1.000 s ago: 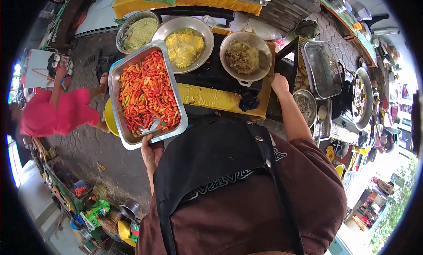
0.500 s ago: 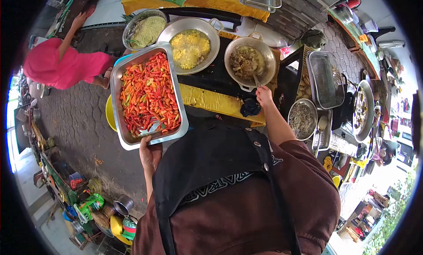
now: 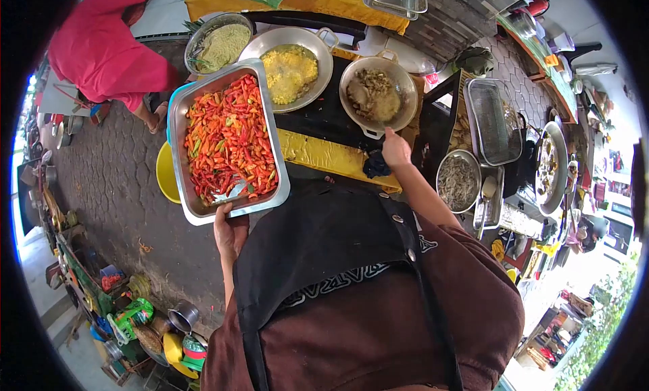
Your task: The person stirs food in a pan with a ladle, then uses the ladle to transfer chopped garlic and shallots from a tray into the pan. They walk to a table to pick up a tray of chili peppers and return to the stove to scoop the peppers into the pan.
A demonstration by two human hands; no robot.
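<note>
My left hand (image 3: pixel 230 233) grips the near edge of a steel tray (image 3: pixel 187 208) heaped with red, orange and green chillies; a metal spoon (image 3: pixel 233 191) lies among them. My right hand (image 3: pixel 394 150) is stretched forward to the near rim of a two-handled pan (image 3: pixel 408 110) of brown cooked food, just above a dark cloth (image 3: pixel 372 166) on the yellow-covered counter (image 3: pixel 318 154). The hand is seen from behind, so its fingers and anything in them are hidden.
A wok of yellow food (image 3: pixel 291 65) and a bowl of greenish paste (image 3: pixel 218 43) stand behind the tray. To the right are a bowl of small fish (image 3: pixel 458 183) and a wire tray (image 3: pixel 495 112). A person in pink (image 3: pixel 101 46) bends at far left. A yellow basin (image 3: pixel 164 176) sits below the tray.
My right hand has drawn back from the far right side to the pan's near rim. The person in pink has moved up and closer at the left. The chilli tray stays held.
</note>
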